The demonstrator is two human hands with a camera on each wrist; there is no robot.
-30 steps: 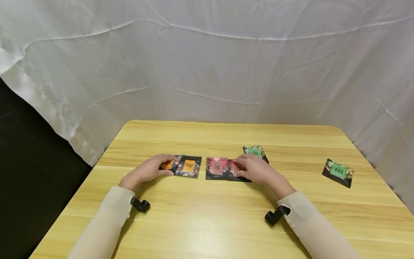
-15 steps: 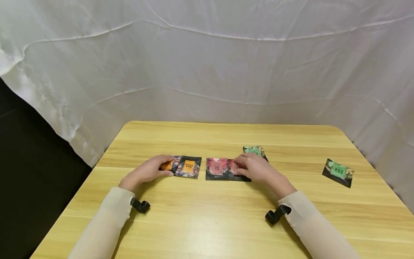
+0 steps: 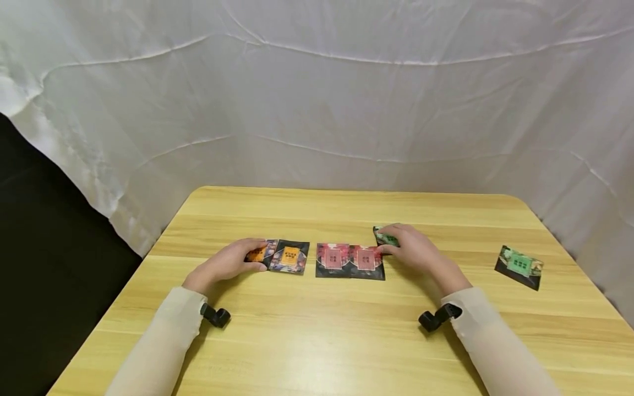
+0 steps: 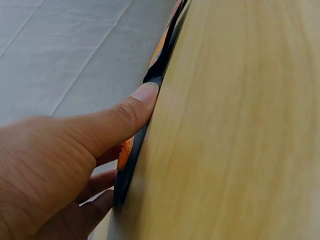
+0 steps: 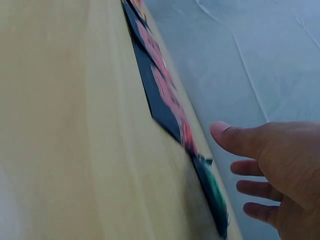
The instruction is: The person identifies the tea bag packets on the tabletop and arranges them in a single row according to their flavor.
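Observation:
My left hand [image 3: 229, 262] holds a sachet with an orange label [image 3: 255, 254] at its edges, the thumb on the near side and the fingers toward the far side, covering part of it. A second orange sachet [image 3: 289, 257] lies against its right. Two pink-labelled sachets [image 3: 367, 263] lie side by side further right. Over a green-labelled sachet [image 3: 385, 236] just behind them hovers my right hand [image 3: 413, 250], hiding much of it. In the right wrist view its thumb and fingers are spread, above the green sachet [image 5: 212, 192] and apart from it.
Another green sachet [image 3: 519, 267] lies tilted on the right part of the wooden table [image 3: 317, 335]. Behind the table hangs a pale cloth [image 3: 317, 110]. Each wrist carries a small black camera.
My right hand has left the right pink sachet, which now shows whole, and moved right and back over the green one. My left hand stays in place on the orange sachet.

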